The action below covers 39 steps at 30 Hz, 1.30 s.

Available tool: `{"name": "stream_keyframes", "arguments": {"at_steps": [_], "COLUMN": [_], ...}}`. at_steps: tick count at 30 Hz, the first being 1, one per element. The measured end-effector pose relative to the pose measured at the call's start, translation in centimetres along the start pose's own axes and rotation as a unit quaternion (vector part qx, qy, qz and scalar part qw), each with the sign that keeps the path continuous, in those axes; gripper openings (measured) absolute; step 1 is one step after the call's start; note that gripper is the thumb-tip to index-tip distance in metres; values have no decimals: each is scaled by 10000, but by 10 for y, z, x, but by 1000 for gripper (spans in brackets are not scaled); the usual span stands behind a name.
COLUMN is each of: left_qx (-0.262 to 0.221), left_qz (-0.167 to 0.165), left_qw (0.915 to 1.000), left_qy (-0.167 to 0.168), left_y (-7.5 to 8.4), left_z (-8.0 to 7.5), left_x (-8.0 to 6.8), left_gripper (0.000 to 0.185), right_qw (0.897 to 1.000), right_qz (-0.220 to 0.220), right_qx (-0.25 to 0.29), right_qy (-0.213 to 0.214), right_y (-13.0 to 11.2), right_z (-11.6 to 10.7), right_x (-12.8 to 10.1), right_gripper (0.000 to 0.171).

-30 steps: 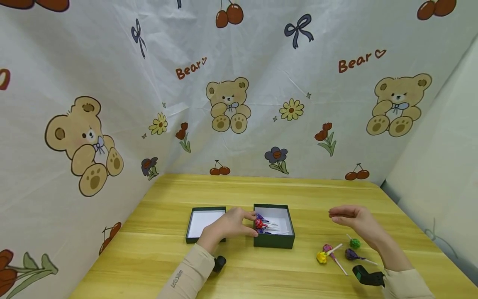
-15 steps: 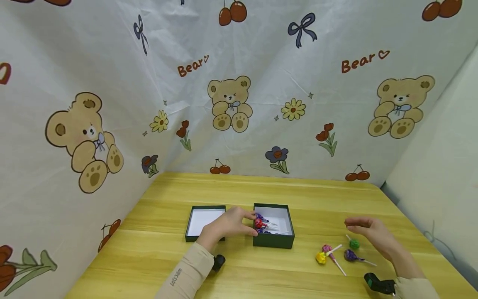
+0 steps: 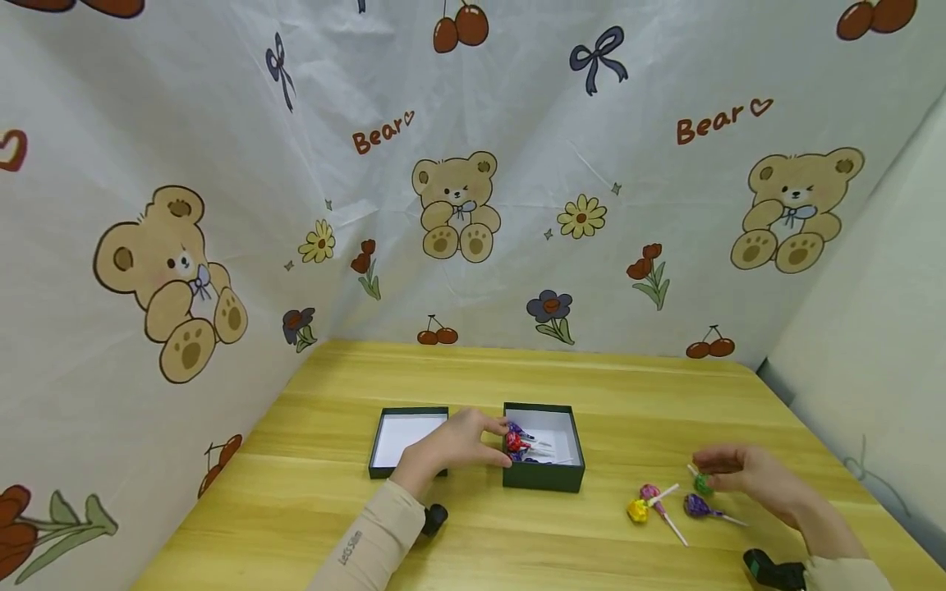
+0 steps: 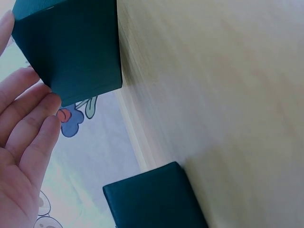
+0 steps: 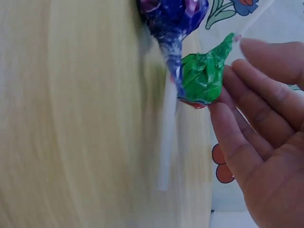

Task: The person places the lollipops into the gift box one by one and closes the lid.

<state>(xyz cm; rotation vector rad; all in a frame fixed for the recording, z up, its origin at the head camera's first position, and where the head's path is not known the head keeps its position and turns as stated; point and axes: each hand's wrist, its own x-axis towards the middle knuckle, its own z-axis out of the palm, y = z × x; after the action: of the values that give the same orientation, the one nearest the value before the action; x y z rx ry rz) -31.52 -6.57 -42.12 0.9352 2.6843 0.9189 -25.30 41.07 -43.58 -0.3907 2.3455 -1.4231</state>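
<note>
A dark green open box (image 3: 543,478) stands mid-table with several wrapped lollipops (image 3: 517,443) inside. My left hand (image 3: 458,445) rests against its left wall; in the left wrist view the fingers (image 4: 28,118) lie straight beside the box (image 4: 71,47). My right hand (image 3: 739,472) hovers low over a green lollipop (image 3: 702,483) at the right. In the right wrist view its fingertips (image 5: 228,102) touch the green wrapper (image 5: 202,78) with the thumb apart above. A purple lollipop (image 3: 695,505) (image 5: 173,19) lies just beside it.
The box lid (image 3: 402,443) (image 4: 152,199) lies upside down to the left of the box. A yellow lollipop (image 3: 637,510) and a pink one (image 3: 650,492) lie crossed on the wooden table (image 3: 517,377). Printed cloth walls close in the back and left.
My right hand has moved right and down, from above the table to the green lollipop. The left hand has stayed at the box.
</note>
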Motion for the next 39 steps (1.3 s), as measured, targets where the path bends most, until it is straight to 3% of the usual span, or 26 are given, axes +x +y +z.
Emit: {"name": "stream_keyframes", "arguments": {"at_steps": [4,14,23,39], "left_qx": [-16,47,67,-17], "left_qz": [-20,-29,-59,-104], "left_qw": [10000,10000,10000,9999], "left_qy": [-20,-29,-16,-17], "left_y": [-1,-1,0,0], "left_z": [1,1,1,2], "left_x": [0,-1,-1,-1], "left_gripper": [48,49,49,50], "right_qw": [9999,9953,9929,9896], "right_qz": [46,475,550,673], "right_qx": [-115,-648,-793,-800], "right_qy": [-39,535,701,990], "right_y": [5,5,6,-5], "right_z": [0,10,12,14], "right_x": [1,6,7,5], "right_gripper": [55,50,41,44]}}
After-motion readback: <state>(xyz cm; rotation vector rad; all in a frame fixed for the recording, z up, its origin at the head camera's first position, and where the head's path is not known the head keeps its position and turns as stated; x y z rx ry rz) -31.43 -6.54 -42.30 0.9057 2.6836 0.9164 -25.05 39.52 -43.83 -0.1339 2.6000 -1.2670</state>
